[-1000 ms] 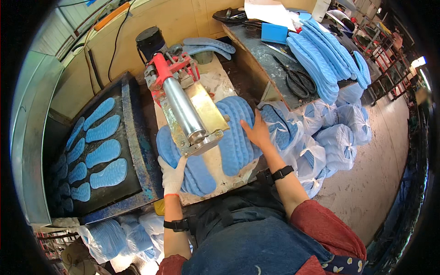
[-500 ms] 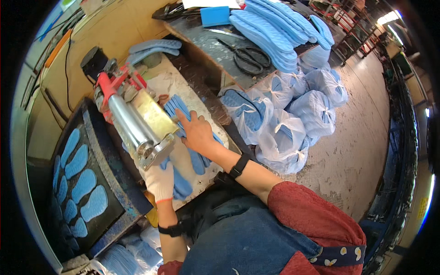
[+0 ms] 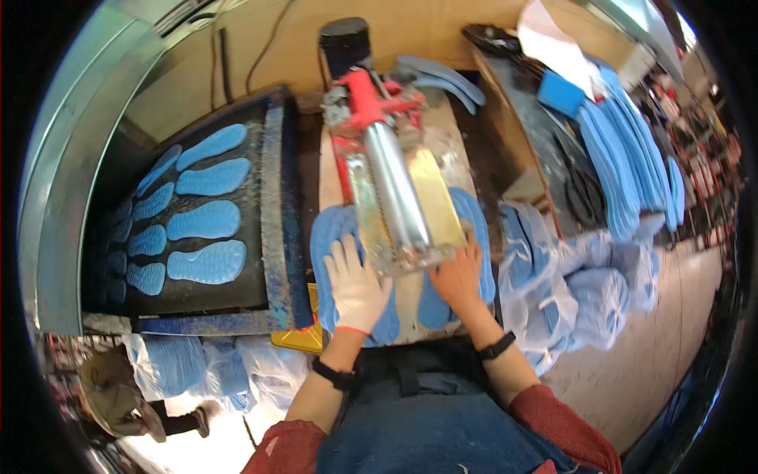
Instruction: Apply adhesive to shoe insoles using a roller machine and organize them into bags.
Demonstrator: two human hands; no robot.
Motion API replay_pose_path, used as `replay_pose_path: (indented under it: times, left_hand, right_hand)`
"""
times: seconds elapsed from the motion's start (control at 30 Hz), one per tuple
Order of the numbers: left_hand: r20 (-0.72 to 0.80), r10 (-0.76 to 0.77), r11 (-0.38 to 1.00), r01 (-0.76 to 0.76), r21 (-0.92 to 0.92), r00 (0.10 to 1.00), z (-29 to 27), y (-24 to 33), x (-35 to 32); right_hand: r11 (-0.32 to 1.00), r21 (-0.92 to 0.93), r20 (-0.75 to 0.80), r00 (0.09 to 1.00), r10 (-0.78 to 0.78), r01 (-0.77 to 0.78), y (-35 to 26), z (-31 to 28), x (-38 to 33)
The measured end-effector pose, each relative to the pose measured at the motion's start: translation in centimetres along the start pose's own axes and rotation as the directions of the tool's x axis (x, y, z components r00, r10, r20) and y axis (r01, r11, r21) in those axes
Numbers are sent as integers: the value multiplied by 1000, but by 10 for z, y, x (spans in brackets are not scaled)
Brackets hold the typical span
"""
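My left hand (image 3: 355, 289) wears a white knit glove and lies flat, fingers spread, on blue insoles (image 3: 324, 237) at the left of a pale board. My bare right hand (image 3: 460, 278) is by more blue insoles (image 3: 477, 217) on the board's right side. Its fingers are extended beside the brass-coloured plate of a red and silver machine (image 3: 399, 193); the plate's edge partly hides them. I cannot tell whether they touch the insoles or the plate. The machine's shiny cylinder stands between my two hands.
A dark tray (image 3: 209, 300) holds insoles in rows on the left. Bagged insoles (image 3: 596, 304) stand at right, others (image 3: 170, 363) lower left. Black scissors (image 3: 583, 189) and stacked insoles (image 3: 620, 162) lie on the right bench. Another person (image 3: 118, 391) is at lower left.
The view has swung left. My left hand has come out from beside the cylinder onto the left insoles. My right hand has drawn back from pointing across the insoles to the plate's near corner.
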State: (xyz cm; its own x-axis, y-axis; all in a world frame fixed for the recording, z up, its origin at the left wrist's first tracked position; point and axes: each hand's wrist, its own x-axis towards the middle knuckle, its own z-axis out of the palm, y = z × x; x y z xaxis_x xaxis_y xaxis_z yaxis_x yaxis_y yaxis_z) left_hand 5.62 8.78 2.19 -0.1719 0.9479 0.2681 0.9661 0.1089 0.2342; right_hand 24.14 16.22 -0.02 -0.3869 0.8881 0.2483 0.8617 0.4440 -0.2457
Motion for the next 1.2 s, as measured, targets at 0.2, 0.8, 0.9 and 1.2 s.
replay_pose_path:
  times: [0.2, 0.8, 0.9, 1.2]
  left_hand:
    - [98, -80, 990, 90, -106, 992, -24, 1, 7]
    - [-32, -343, 542, 170, -823, 939, -27, 15, -16]
    - [449, -298, 75, 489, -869, 843, -28, 12, -12]
    - [411, -339, -291, 321, -901, 846, -82, -13, 66]
  right_hand:
    - [996, 88, 22, 1000, 11, -13, 2, 3, -8]
    - [543, 821, 61, 972, 226, -177, 16, -30, -1]
    - [174, 869, 462, 886, 50, -463, -9, -37, -12]
    - [869, 488, 30, 997, 75, -80, 32, 9, 17]
